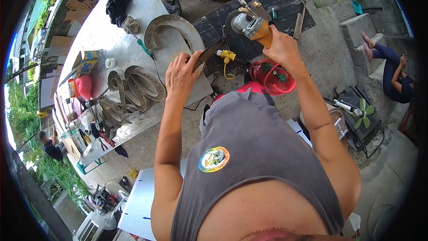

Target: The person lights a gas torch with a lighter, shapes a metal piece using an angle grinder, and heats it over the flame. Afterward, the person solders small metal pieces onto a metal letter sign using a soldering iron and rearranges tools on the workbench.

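Note:
My right hand (pixel 284 50) is wrapped round the orange body of an angle grinder (pixel 254 27), whose disc points to the left. In my left hand (pixel 180 75), a dark, flat, blade-like strip (pixel 208 53) is gripped at its lower end. The strip's upper end reaches toward the grinder's disc; I cannot tell whether they touch. Just below them is a yellow electrical socket (pixel 227 55) on a cord. A curved metal channel with holes along its rim (pixel 154 33) lies on the table (pixel 96 35) beyond my left hand.
More curved metal pieces (pixel 145 89) and a green-handled tool (pixel 145 48) are on the table. A black marbled board (pixel 285 4) is ahead, a red bucket (pixel 278 87) below it. One person sits on steps (pixel 376 69) at right; another (pixel 52 149) is far left. A green-bladed fan (pixel 362 114) stands right.

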`<act>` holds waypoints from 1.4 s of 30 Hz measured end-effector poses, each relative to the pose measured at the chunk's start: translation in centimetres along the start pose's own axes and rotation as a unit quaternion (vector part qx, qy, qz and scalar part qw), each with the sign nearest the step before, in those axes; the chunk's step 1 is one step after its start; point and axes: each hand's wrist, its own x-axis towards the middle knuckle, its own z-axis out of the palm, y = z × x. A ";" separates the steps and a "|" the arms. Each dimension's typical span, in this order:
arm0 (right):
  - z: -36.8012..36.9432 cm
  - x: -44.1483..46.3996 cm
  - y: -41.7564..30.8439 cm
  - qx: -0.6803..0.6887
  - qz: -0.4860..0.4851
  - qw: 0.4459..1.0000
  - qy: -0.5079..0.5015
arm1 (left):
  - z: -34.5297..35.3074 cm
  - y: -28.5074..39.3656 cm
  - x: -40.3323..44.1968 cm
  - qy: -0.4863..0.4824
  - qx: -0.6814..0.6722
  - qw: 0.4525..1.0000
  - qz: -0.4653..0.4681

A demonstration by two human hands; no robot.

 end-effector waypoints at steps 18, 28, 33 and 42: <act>0.0 0.2 0.5 -0.011 -0.012 1.000 0.012 | 0.5 0.0 -0.4 -0.032 -0.084 0.995 -0.037; -0.1 0.0 0.4 -0.007 -0.026 1.000 0.007 | 0.1 0.4 -0.1 -0.023 -0.063 0.998 -0.015; 0.1 0.1 0.3 -0.016 -0.029 0.999 0.011 | 0.5 0.5 -0.3 0.009 -0.012 1.000 -0.002; 0.0 0.0 0.5 -0.002 -0.015 1.000 -0.007 | 0.4 0.6 -0.2 0.015 0.017 1.000 -0.006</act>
